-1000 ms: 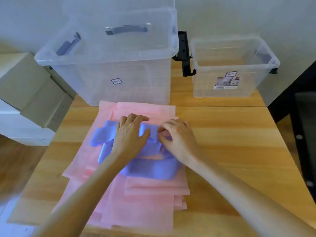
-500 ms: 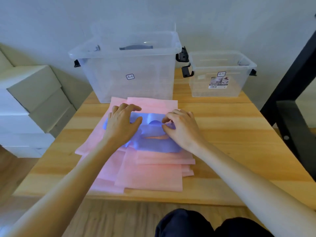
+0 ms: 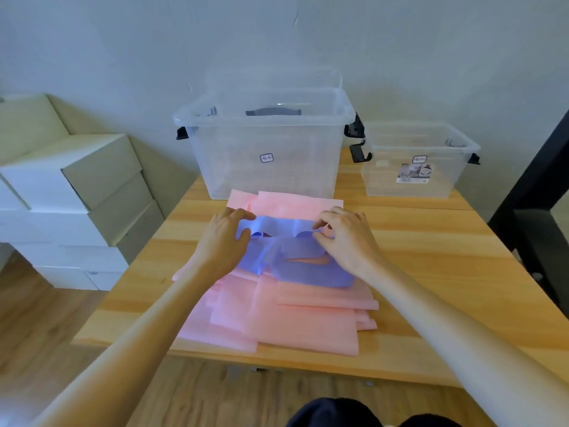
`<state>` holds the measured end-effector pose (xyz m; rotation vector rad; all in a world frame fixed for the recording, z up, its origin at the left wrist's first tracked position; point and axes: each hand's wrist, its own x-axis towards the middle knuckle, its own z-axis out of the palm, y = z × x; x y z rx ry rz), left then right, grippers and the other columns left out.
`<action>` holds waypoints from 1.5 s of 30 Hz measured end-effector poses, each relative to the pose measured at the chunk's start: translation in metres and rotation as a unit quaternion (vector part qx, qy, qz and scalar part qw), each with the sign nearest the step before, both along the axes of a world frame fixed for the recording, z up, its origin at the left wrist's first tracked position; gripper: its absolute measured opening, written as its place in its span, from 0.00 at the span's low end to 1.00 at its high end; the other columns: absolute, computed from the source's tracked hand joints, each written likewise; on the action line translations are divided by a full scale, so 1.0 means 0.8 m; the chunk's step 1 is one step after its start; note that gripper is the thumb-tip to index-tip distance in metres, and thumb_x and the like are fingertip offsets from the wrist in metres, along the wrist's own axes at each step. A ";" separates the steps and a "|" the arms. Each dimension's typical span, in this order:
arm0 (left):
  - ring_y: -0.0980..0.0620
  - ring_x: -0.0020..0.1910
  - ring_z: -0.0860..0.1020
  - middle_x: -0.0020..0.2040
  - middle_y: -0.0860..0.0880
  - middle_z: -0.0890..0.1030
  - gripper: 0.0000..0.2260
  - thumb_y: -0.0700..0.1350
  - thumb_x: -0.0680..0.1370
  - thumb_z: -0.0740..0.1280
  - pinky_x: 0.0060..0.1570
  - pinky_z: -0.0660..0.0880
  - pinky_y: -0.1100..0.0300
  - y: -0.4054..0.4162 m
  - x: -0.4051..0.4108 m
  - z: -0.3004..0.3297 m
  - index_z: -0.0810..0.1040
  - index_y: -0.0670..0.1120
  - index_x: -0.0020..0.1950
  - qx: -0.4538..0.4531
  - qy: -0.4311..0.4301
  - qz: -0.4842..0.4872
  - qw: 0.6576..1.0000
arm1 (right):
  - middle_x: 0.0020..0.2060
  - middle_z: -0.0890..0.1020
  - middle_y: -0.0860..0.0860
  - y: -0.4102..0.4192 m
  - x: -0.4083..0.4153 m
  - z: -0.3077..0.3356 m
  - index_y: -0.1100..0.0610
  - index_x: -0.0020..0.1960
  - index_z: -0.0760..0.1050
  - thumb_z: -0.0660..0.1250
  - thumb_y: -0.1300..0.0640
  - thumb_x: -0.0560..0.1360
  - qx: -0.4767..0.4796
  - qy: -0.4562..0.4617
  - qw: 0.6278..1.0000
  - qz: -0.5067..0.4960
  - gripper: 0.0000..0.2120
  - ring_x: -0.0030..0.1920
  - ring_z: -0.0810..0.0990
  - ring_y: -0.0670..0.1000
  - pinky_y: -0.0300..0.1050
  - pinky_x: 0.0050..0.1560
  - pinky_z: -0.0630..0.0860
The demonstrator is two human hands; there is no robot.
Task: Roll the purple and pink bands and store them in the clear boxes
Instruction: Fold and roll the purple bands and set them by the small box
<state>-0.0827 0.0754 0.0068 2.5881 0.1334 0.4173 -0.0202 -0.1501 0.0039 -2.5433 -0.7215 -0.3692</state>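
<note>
A crumpled purple band [image 3: 303, 263] lies on top of a stack of pink bands [image 3: 295, 322] in the middle of the wooden table [image 3: 431, 272]. My left hand [image 3: 226, 241] pinches the band's far left edge between thumb and fingers. My right hand [image 3: 345, 238] pinches its far right edge with curled fingers. Between the two hands the band's far edge is stretched flat. A large clear box [image 3: 268, 143] stands open behind the bands, and a small clear box [image 3: 418, 161] stands open to its right.
White cardboard boxes [image 3: 70, 204] are stacked on the floor left of the table. A black frame [image 3: 535, 204] stands at the right edge. The boxes' black latches [image 3: 357, 140] stick out between them. My dark-clothed knees show at the bottom.
My hands have moved apart along the purple band's far edge, spreading it wider. The camera has pulled back and tilted up, so the table and boxes appear farther away.
</note>
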 end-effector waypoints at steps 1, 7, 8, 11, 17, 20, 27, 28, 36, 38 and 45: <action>0.43 0.62 0.71 0.63 0.43 0.74 0.16 0.38 0.81 0.60 0.52 0.63 0.60 0.004 0.006 -0.003 0.76 0.45 0.67 0.005 0.007 -0.002 1.000 | 0.51 0.79 0.50 0.005 0.005 -0.002 0.54 0.53 0.79 0.66 0.57 0.78 -0.001 0.004 1.000 0.000 0.05 0.55 0.76 0.53 0.47 0.59 0.62; 0.43 0.68 0.69 0.69 0.42 0.71 0.19 0.39 0.82 0.59 0.60 0.65 0.57 0.029 0.036 -0.015 0.69 0.43 0.74 0.009 0.050 0.036 0.998 | 0.57 0.78 0.51 0.020 0.032 -0.011 0.56 0.58 0.78 0.68 0.57 0.77 -0.057 0.008 0.998 0.019 0.11 0.59 0.74 0.55 0.47 0.58 0.65; 0.42 0.68 0.69 0.69 0.41 0.70 0.19 0.41 0.82 0.59 0.61 0.67 0.54 0.033 0.041 -0.017 0.69 0.42 0.74 0.006 0.061 0.049 0.997 | 0.57 0.78 0.52 0.022 0.038 -0.010 0.56 0.59 0.78 0.68 0.57 0.77 -0.062 0.008 0.998 0.017 0.12 0.60 0.74 0.55 0.47 0.58 0.66; 0.40 0.64 0.70 0.65 0.39 0.71 0.18 0.44 0.82 0.62 0.59 0.70 0.49 0.045 0.052 -0.021 0.71 0.38 0.70 0.027 0.099 0.084 0.991 | 0.59 0.77 0.51 0.026 0.053 -0.011 0.54 0.64 0.77 0.66 0.57 0.77 -0.093 0.016 0.996 0.005 0.16 0.61 0.73 0.55 0.46 0.59 0.67; 0.42 0.57 0.74 0.57 0.43 0.75 0.09 0.45 0.78 0.67 0.49 0.73 0.49 0.055 0.051 -0.021 0.78 0.43 0.56 0.030 0.072 0.096 0.992 | 0.58 0.81 0.52 0.021 0.058 -0.014 0.52 0.64 0.79 0.60 0.62 0.77 -0.078 0.036 0.996 -0.006 0.18 0.58 0.75 0.56 0.48 0.58 0.68; 0.41 0.52 0.77 0.51 0.43 0.80 0.06 0.44 0.79 0.67 0.48 0.76 0.47 0.056 0.051 -0.011 0.75 0.43 0.52 -0.018 0.036 0.087 0.995 | 0.62 0.80 0.51 0.019 0.047 -0.007 0.52 0.68 0.76 0.59 0.64 0.77 -0.022 0.032 0.999 -0.001 0.22 0.61 0.74 0.56 0.50 0.63 0.68; 0.56 0.34 0.73 0.31 0.57 0.77 0.07 0.51 0.73 0.75 0.41 0.71 0.55 0.069 0.047 0.023 0.82 0.49 0.44 -0.151 0.012 -0.037 0.988 | 0.54 0.78 0.45 -0.014 0.028 0.017 0.56 0.61 0.78 0.70 0.65 0.70 0.109 0.064 0.991 0.044 0.20 0.54 0.73 0.49 0.36 0.59 0.68; 0.56 0.33 0.72 0.29 0.57 0.76 0.09 0.57 0.71 0.75 0.41 0.69 0.55 0.075 0.045 0.026 0.83 0.52 0.40 -0.141 0.029 -0.060 0.988 | 0.51 0.77 0.44 -0.022 0.027 0.021 0.56 0.60 0.79 0.72 0.64 0.69 0.111 0.077 0.990 0.050 0.20 0.51 0.72 0.48 0.31 0.54 0.67; 0.54 0.49 0.70 0.37 0.60 0.75 0.39 0.87 0.52 0.46 0.58 0.64 0.60 0.093 0.043 0.036 0.77 0.58 0.37 0.198 0.150 -0.125 0.961 | 0.48 0.79 0.45 -0.072 0.014 0.029 0.52 0.54 0.79 0.82 0.52 0.64 0.052 0.207 0.975 0.066 0.22 0.45 0.75 0.40 0.34 0.46 0.70; 0.54 0.50 0.69 0.39 0.61 0.73 0.48 0.87 0.53 0.41 0.65 0.63 0.57 0.097 0.046 0.037 0.82 0.56 0.45 0.269 0.175 -0.139 0.937 | 0.48 0.80 0.45 -0.078 0.008 0.027 0.52 0.53 0.79 0.83 0.51 0.63 0.049 0.231 0.969 0.075 0.23 0.46 0.75 0.41 0.36 0.49 0.71; 0.51 0.61 0.71 0.56 0.54 0.77 0.27 0.72 0.70 0.60 0.69 0.58 0.57 0.104 0.041 0.052 0.83 0.54 0.54 0.373 0.139 -0.067 0.915 | 0.42 0.79 0.44 -0.085 0.000 0.010 0.54 0.49 0.79 0.72 0.52 0.76 0.059 0.178 0.981 0.052 0.07 0.40 0.74 0.41 0.32 0.43 0.68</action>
